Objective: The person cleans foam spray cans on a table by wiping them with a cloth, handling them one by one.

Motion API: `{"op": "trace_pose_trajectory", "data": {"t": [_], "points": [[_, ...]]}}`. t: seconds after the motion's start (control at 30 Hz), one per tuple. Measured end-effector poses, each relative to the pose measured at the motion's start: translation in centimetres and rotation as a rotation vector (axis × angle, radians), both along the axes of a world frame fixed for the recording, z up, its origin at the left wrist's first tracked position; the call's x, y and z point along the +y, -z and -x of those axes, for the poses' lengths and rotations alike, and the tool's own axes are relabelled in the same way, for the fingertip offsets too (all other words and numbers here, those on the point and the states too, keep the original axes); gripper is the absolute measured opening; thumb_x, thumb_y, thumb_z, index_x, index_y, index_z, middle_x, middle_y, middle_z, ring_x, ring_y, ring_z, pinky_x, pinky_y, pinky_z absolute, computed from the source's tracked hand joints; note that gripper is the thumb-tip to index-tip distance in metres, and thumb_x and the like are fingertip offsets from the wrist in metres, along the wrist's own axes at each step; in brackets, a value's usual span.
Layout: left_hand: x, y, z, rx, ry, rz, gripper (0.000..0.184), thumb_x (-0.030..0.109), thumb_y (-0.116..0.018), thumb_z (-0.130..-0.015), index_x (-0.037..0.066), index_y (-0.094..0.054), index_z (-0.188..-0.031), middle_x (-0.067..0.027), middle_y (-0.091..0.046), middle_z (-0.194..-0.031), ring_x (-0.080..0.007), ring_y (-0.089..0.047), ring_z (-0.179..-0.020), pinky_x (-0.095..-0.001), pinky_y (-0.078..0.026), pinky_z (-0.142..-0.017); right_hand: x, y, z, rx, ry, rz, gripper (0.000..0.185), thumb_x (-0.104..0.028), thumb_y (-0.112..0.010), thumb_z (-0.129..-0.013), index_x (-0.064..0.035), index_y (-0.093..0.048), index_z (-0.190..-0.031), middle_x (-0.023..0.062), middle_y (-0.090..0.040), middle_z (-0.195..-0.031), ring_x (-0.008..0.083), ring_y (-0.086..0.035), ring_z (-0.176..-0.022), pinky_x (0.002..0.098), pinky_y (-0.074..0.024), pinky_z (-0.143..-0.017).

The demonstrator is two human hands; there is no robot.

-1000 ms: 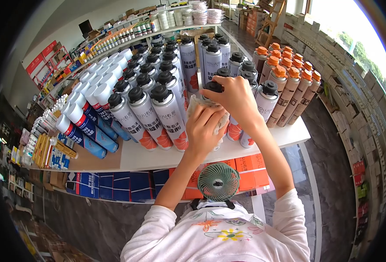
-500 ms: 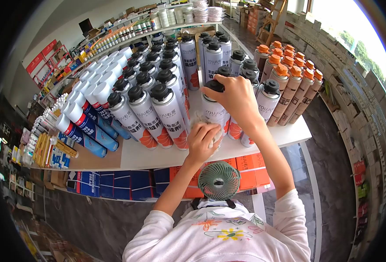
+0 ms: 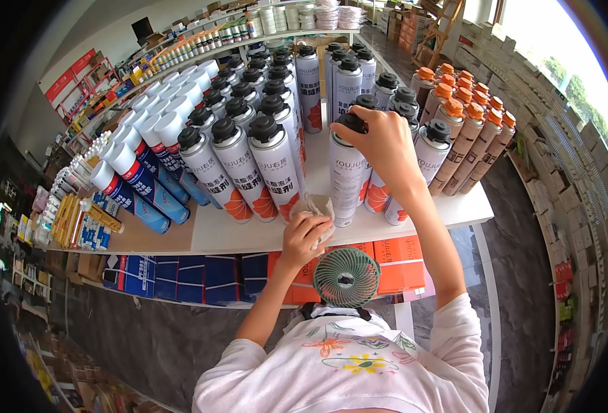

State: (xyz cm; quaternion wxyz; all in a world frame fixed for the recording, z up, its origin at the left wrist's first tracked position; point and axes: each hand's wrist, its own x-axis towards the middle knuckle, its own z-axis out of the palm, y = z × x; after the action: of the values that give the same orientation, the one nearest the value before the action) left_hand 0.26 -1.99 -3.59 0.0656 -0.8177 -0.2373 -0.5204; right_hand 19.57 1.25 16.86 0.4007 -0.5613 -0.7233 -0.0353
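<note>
The right hand (image 3: 381, 141) is gripping a pale grey can (image 3: 347, 180) from above, its thumb and fingers closing around the black cap (image 3: 350, 124). The can is standing upright near the front edge of the white table (image 3: 249, 237), with its label facing the person.

The left hand (image 3: 307, 235) is curling its fingers over a crumpled, pale cloth (image 3: 317, 206) — bunching it low at the table's front edge, just left of the can's base. Whether the cloth is touching the can is hard to tell.

To the left of the held can, beyond a strip of bare tabletop, black-capped cans (image 3: 271, 168) with red-orange patterns near their bases are standing in close rows. More cans of that kind are standing behind it and to its right, one (image 3: 430, 155) lying partly behind the right forearm. Orange-capped cans (image 3: 455, 138) are filling the table's right end, while blue cans with white caps (image 3: 137, 193) are crowding the left side.

Below the tabletop, blue boxes (image 3: 180, 277) and orange boxes (image 3: 399, 265) are sitting side by side — a green fan (image 3: 346, 277) at the person's chest is partly covering the orange ones.
</note>
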Motion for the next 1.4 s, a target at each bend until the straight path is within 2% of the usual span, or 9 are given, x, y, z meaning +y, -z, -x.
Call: {"op": "trace_pose_trajectory", "data": {"t": [0.13, 0.23, 0.37, 0.6, 0.83, 0.97, 1.13, 1.27, 1.4], "points": [[-1.1, -1.6, 5.7, 0.115, -0.207, -0.153, 0.034, 0.005, -0.079, -0.065, 0.007, -0.073, -0.099, -0.0023, -0.07, -0.102, -0.0228, -0.061, -0.088, -0.0347, -0.053, -0.075, -0.2, 0.3, 0.0, 0.0, 0.017, -0.057, 0.037, -0.039, -0.074, -0.086, -0.0032, -0.074, -0.096, 0.0172, -0.07, -0.074, 0.0343, -0.07, -0.068, 0.0418, -0.0559, -0.065], [-0.6, 0.4, 8.6, 0.185, -0.405, -0.048, 0.033, 0.009, -0.079, -0.073, 0.008, -0.072, -0.104, -0.0022, -0.068, -0.109, -0.0239, -0.06, -0.096, -0.0382, -0.052, -0.081, -0.2, 0.6, 0.0, 0.002, 0.013, -0.074, 0.039, -0.039, -0.073, -0.086, -0.0025, -0.074, -0.101, 0.0159, -0.073, -0.085, 0.0325, -0.072, -0.075, 0.0397, -0.0564, -0.067], [-0.3, 3.7, 9.4, 0.34, -0.351, 0.302, 0.048, 0.029, -0.082, -0.078, 0.011, -0.068, -0.121, -0.0039, -0.059, -0.13, -0.0284, -0.054, -0.115, -0.0446, -0.045, -0.097, 0.0, 1.0, 0.2, -0.009, 0.011, -0.11, 0.041, -0.039, -0.073, -0.087, -0.0012, -0.073, -0.102, 0.0157, -0.073, -0.088, 0.0329, -0.072, -0.076, 0.0391, -0.0568, -0.068], [-1.8, 4.9, 10.4, 0.225, -0.389, 0.299, 0.065, 0.03, -0.086, -0.075, 0.011, -0.061, -0.131, -0.0082, -0.053, -0.138, -0.0317, -0.052, -0.121, -0.0488, -0.041, -0.103, -0.7, 1.5, -0.1, 0.022, -0.016, -0.15, 0.04, -0.037, -0.074, -0.089, -0.0005, -0.072, -0.106, 0.0139, -0.072, -0.091, 0.0328, -0.071, -0.076, 0.0391, -0.0563, -0.067], [-1.8, 5.8, 11.2, 0.017, -0.473, 0.418, 0.048, 0.029, -0.088, -0.074, 0.005, -0.057, -0.102, -0.0136, -0.054, -0.118, -0.0316, -0.057, -0.107, -0.0464, -0.044, -0.098, -0.9, 1.8, -0.5, 0.12, -0.063, -0.124, 0.04, -0.035, -0.074, -0.089, -0.0013, -0.072, -0.11, 0.0139, -0.072, -0.102, 0.0321, -0.071, -0.085, 0.0381, -0.0568, -0.075], [-1.6, 4.3, 11.9, 0.205, -0.559, 0.316, 0.045, 0.028, -0.088, -0.073, 0.006, -0.058, -0.097, -0.0079, -0.06, -0.094, -0.0276, -0.057, -0.094, -0.0432, -0.042, -0.091, -2.6, 2.4, 0.1, 0.058, 0.052, -0.329, 0.045, -0.023, -0.074, -0.09, -0.0085, -0.061, -0.13, 0.0128, -0.051, -0.14, 0.0304, -0.063, -0.111, 0.0391, -0.0589, -0.083], [-2.1, 1.7, 11.4, 0.15, -0.54, 0.198, 0.041, 0.027, -0.091, -0.07, 0.007, -0.06, -0.088, -0.0046, -0.061, -0.082, -0.0252, -0.059, -0.089, -0.0486, -0.039, -0.099, -6.0, 5.5, 0.1, 0.179, -0.038, -0.508, 0.044, -0.011, -0.08, -0.08, -0.006, -0.064, -0.121, 0.0139, -0.054, -0.129, 0.03, -0.059, -0.112, 0.0409, -0.0538, -0.09], [-3.9, -3.0, 9.4, -0.117, -0.413, 0.166, 0.044, 0.028, -0.094, -0.065, 0.007, -0.06, -0.084, -0.0042, -0.063, -0.081, -0.0225, -0.06, -0.09, -0.052, -0.035, -0.109, -8.8, 11.1, 1.3, 0.438, -0.268, -0.126, 0.05, -0.017, -0.085, -0.074, -0.0037, -0.064, -0.117, 0.0147, -0.055, -0.125, 0.0299, -0.059, -0.11, 0.0387, -0.0512, -0.089], [-5.2, -5.6, 8.0, -0.293, -0.143, 0.26, 0.047, 0.031, -0.094, -0.067, 0.005, -0.058, -0.083, -0.0081, -0.065, -0.083, -0.0253, -0.065, -0.086, -0.0524, -0.036, -0.112, -10.8, 15.3, 4.1, 0.391, -0.528, 0.211, 0.094, -0.038, -0.09, -0.071, -0.0042, -0.042, -0.143, 0.0185, -0.043, -0.145, 0.0356, -0.043, -0.136, 0.0463, -0.0407, -0.11]]}}
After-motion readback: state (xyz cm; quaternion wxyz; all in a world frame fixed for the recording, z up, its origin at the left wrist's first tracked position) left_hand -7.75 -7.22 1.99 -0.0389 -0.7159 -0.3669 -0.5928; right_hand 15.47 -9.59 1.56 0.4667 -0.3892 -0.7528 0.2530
